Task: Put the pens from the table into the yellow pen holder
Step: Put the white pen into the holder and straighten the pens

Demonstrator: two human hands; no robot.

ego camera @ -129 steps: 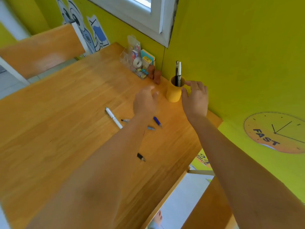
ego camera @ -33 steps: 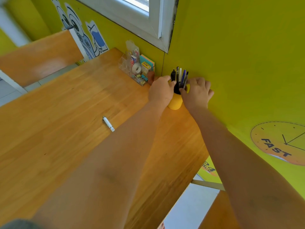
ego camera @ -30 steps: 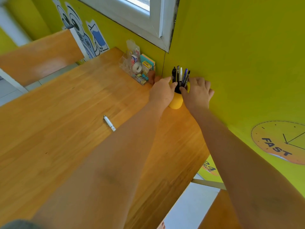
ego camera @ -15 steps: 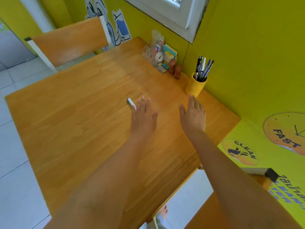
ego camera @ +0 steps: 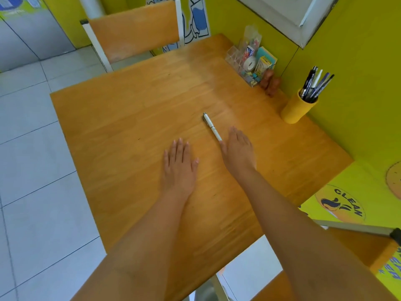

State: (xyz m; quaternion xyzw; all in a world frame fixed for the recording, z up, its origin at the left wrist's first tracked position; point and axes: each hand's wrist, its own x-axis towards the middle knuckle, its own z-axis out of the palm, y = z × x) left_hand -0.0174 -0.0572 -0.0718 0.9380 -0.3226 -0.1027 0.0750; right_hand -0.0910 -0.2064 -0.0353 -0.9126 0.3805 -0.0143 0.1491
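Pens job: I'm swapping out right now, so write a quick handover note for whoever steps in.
Left hand: flat on the table, empty.
Right hand: open, empty, its thumb by the tip of the white pen.
Done: several pens stand in the yellow pen holder by the wall.
Left: the white pen, the only one lying loose, goes into the holder.
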